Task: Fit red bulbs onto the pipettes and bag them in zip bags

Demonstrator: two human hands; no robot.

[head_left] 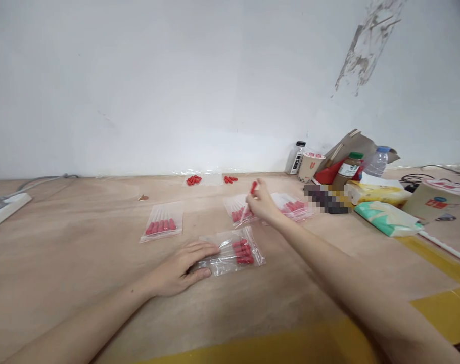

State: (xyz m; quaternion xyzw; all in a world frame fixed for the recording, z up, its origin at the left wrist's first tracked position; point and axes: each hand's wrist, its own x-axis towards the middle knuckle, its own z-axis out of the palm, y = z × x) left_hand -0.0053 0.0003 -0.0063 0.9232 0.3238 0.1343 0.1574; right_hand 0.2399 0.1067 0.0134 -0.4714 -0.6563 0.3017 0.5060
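Observation:
My left hand (182, 268) lies flat at the left end of a clear zip bag (218, 265), its fingers stretched over the plastic and the thumb apart. Several thin sticks with red ends (243, 252) are inside that bag. Farther back, my right hand (262, 201) is closed on a thin, pale stick with a red end (254, 187), the red part upward. Below this hand sits another clear bag of red-ended sticks (235, 215), partly hidden by it. More bags of red-ended sticks (296, 206) lie to its right. One further bag (162, 222) rests at the left.
Small heaps of red pieces (194, 180) lie on plastic near the wall. At right stand bottles (349, 169), a paper cup (311, 167), a large tub (437, 199) and tissue packs (387, 218). A power strip (8, 210) is at far left. Yellow tape (442, 308) crosses the table's front.

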